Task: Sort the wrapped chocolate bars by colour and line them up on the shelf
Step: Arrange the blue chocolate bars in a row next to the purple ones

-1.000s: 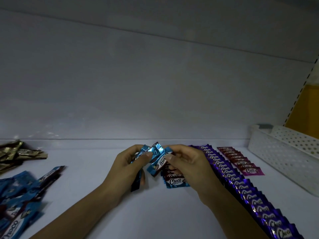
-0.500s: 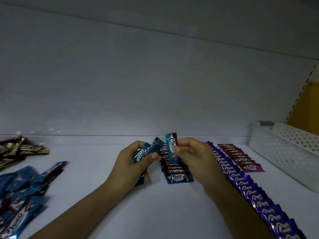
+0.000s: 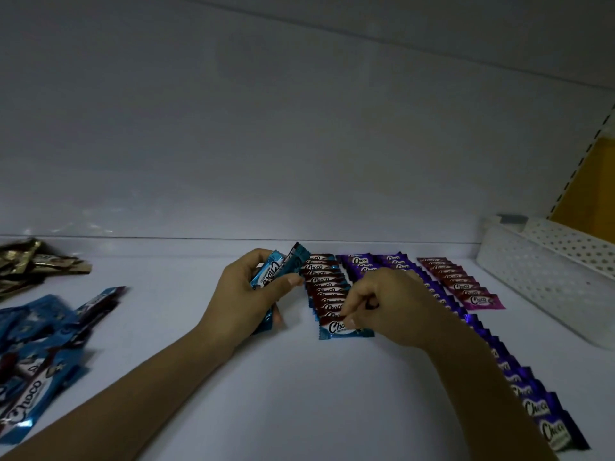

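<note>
My left hand [image 3: 246, 301] grips a small bunch of blue wrapped bars [image 3: 274, 272], fanned upward. Just to its right, a row of blue bars [image 3: 324, 281] runs from the back wall toward me on the white shelf [image 3: 299, 394]. My right hand [image 3: 389, 307] hovers low over that row's near end, fingers curled, fingertips pinching the upper edge of the front blue bar [image 3: 344, 330]. A long purple row [image 3: 512, 377] lies to the right, partly hidden by my right arm. Further right is a short dark red and pink row [image 3: 462, 284].
A loose pile of blue bars [image 3: 40, 344] lies at the left edge, with a gold pile [image 3: 30, 264] behind it. A white perforated basket [image 3: 549, 271] stands at the right. The shelf's back wall rises just behind the rows.
My right hand took one blue bar from the left hand's bunch, lifted it, then brought it down onto the near end of the blue row. The left hand stayed put.
</note>
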